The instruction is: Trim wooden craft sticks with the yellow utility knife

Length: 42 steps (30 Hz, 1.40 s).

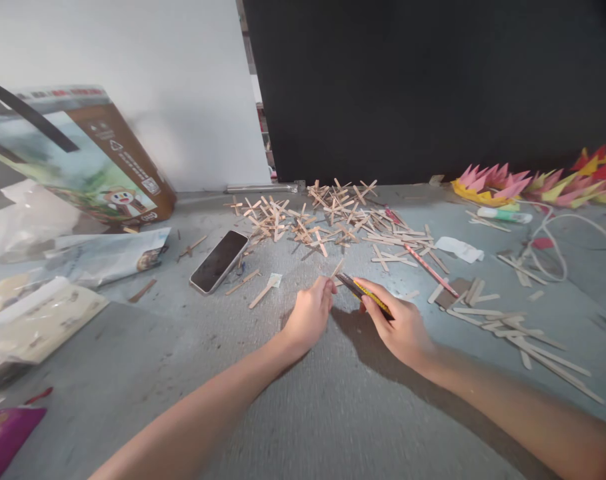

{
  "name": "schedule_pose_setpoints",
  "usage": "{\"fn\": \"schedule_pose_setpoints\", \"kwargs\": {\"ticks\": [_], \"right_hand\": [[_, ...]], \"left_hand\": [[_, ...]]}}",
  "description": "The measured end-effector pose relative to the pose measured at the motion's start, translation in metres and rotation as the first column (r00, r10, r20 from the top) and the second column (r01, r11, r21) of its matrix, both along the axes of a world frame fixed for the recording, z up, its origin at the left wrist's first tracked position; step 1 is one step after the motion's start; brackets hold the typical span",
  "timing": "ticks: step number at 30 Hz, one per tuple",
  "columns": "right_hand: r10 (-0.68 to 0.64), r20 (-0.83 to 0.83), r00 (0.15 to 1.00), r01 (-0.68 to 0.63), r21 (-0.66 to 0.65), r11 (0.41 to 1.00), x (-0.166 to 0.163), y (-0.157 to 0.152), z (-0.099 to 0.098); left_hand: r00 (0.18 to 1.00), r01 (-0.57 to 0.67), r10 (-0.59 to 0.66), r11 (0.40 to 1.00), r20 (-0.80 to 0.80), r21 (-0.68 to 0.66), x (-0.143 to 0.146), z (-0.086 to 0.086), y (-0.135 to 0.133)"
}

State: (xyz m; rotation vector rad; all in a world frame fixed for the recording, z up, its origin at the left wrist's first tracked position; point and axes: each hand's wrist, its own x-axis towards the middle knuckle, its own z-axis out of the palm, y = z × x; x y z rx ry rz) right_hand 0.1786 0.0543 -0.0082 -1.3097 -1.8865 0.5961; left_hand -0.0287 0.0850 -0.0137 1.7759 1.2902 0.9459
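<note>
My left hand (310,311) is closed around a wooden craft stick (337,269), whose tip pokes out above the fingers. A yellow and black utility knife (375,298) is gripped in my right hand (400,328), its dark front end pointing up and left, close to the stick. Whether the blade touches the wood I cannot tell. Beyond my hands lies a pile of sticks joined into small crosses (287,223). Loose craft sticks (525,333) are scattered to the right of my right hand, beside a red and white pencil-like rod (431,270).
A phone (219,261) lies on the grey table left of the pile. Further left are a printed bag (117,160) and plastic packets (43,320). At the right are a glue stick (504,215), a white cable (565,260) and pointed paper crowns (487,185). A dark panel (433,87) stands behind.
</note>
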Motion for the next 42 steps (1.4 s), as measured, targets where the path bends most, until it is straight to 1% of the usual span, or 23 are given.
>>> {"fn": "schedule_pose_setpoints", "kwargs": {"ticks": [5,13,18,23,28,31,34,36,38,42], "right_hand": [[0.003,0.036,0.999,-0.003,-0.001,1.0,-0.003,-0.003,-0.001],[-0.001,-0.022,1.0,-0.002,-0.112,0.994,-0.009,-0.005,0.009],[0.007,-0.065,0.998,-0.018,-0.165,0.986,-0.01,-0.004,0.012],[0.011,-0.152,0.988,-0.047,-0.237,0.97,-0.012,-0.004,0.012],[0.008,-0.263,0.965,-0.102,-0.344,0.934,-0.013,-0.005,0.014],[-0.006,-0.326,0.945,-0.13,-0.395,0.91,-0.015,-0.006,0.015],[-0.047,-0.441,0.896,-0.192,-0.482,0.855,-0.019,-0.009,0.015],[-0.054,-0.493,0.868,-0.234,-0.502,0.833,-0.022,-0.01,0.014],[-0.034,-0.515,0.857,-0.263,-0.492,0.83,-0.024,-0.01,0.013],[-0.017,-0.53,0.848,-0.289,-0.489,0.823,-0.024,-0.009,0.012]], "left_hand": [[0.994,-0.019,0.027,0.997,-0.109,0.069,-0.002,-0.004,-0.001],[0.987,-0.031,0.046,0.995,-0.154,0.099,-0.001,-0.01,-0.001],[0.984,-0.029,0.047,0.994,-0.17,0.108,-0.001,-0.009,-0.002],[0.981,-0.034,0.051,0.995,-0.185,0.092,0.0,-0.007,-0.003],[0.981,-0.036,0.055,0.994,-0.185,0.106,0.001,-0.008,-0.003],[0.986,-0.032,0.049,0.994,-0.162,0.105,0.001,-0.01,-0.002],[0.993,-0.032,0.044,0.994,-0.108,0.106,0.002,-0.012,0.001],[0.998,-0.038,0.043,0.994,-0.052,0.099,0.002,-0.012,0.002],[0.999,-0.049,0.048,0.996,0.016,0.071,0.003,-0.011,0.003],[0.988,-0.059,0.063,0.998,0.144,-0.031,0.005,-0.005,0.003]]}}
